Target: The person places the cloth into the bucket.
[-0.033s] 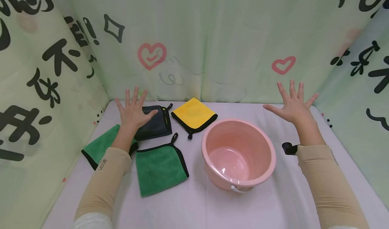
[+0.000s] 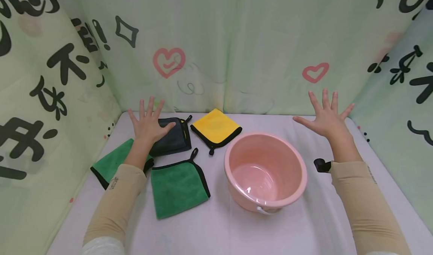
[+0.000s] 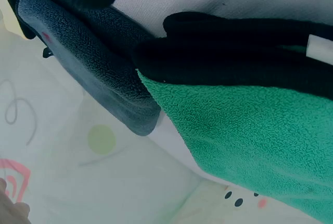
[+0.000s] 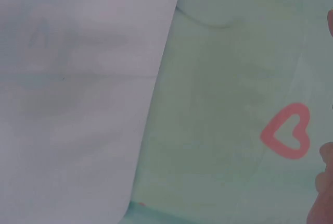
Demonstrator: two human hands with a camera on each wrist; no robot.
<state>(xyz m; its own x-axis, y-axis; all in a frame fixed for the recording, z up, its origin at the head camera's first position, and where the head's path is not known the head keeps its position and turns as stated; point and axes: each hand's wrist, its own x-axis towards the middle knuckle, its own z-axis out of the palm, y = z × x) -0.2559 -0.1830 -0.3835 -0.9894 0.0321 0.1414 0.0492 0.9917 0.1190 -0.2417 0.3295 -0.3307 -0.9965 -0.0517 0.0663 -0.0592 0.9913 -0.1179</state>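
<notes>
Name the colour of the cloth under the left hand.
Dark grey cloth with black edging, clearest in the head view.

Large black Chinese characters are printed on the curtain (image 2: 50,70) beyond the left hand's (image 2: 147,123) fingers; "不" can be read there. More black strokes, cut off, are seen on the curtain past the right hand's (image 2: 326,116) fingers. Small print on the left sleeve (image 2: 115,181) is too small to be read.
</notes>
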